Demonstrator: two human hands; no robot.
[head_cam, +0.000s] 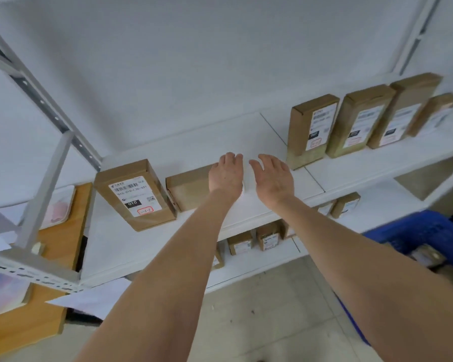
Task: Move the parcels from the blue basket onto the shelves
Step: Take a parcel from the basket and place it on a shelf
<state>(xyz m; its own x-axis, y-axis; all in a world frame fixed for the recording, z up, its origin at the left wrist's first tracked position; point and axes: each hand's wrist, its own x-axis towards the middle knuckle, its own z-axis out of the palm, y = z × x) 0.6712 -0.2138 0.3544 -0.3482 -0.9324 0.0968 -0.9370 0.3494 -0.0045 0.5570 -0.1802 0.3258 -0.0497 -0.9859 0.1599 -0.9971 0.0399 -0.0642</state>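
Your left hand (226, 176) rests flat on one parcel (187, 190); your right hand (272, 177) hovers open beside it. This shelf (173, 150) holds six parcels; one blue basket (413, 228) is at your right.

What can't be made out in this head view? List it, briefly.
Head view:
- Parcel under the left hand: its right end is covered by the hand and blurred; grip cannot be told.
- Blue basket: cut by the right edge, partly behind the right forearm; contents blurred.
- Lower-shelf parcels: labels too small, some behind the forearms.
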